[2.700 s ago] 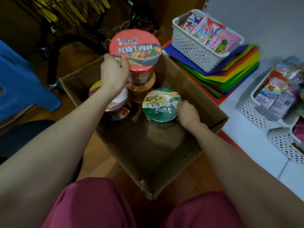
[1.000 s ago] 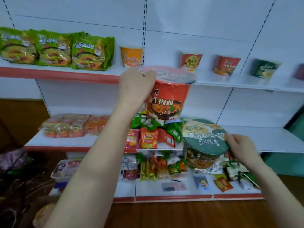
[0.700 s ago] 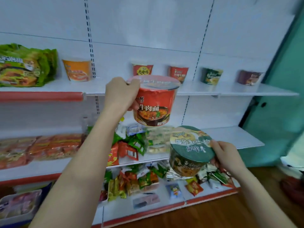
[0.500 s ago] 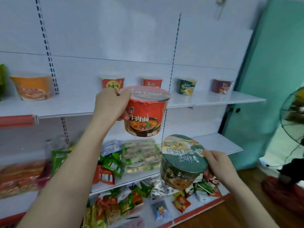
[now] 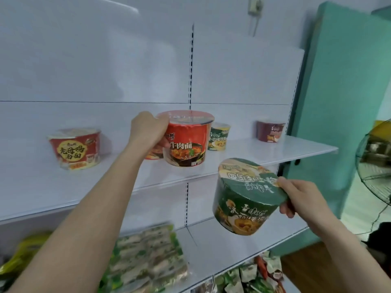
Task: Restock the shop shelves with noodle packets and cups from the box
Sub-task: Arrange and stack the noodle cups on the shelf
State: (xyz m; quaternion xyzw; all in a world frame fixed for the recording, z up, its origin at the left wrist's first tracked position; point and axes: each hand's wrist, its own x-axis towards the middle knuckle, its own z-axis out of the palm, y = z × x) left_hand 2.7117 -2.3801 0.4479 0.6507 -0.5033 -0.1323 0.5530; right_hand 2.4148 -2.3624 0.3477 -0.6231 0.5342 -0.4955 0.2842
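Note:
My left hand (image 5: 148, 130) grips a red noodle cup (image 5: 186, 140) by its left side, upright, at the front of the white upper shelf (image 5: 264, 153); whether it touches the shelf I cannot tell. My right hand (image 5: 296, 197) holds a green noodle cup (image 5: 245, 197) by its lid edge, tilted toward me, below and to the right of the red one. On that shelf stand a red-and-yellow cup (image 5: 76, 149), a small green cup (image 5: 219, 137) and a dark red cup (image 5: 269, 131). Another red cup is mostly hidden behind my left hand.
The lower shelf (image 5: 222, 246) carries pale noodle packets (image 5: 146, 256) at its left, with snack packets (image 5: 249, 275) below. A teal wall panel (image 5: 342, 102) closes the right end of the shelving. A fan (image 5: 376, 163) stands at the far right.
Both cups were lifted out of the cardboard box. The view swung right along the shelves and closer, and my left hand carried the red cup up to the upper shelf.

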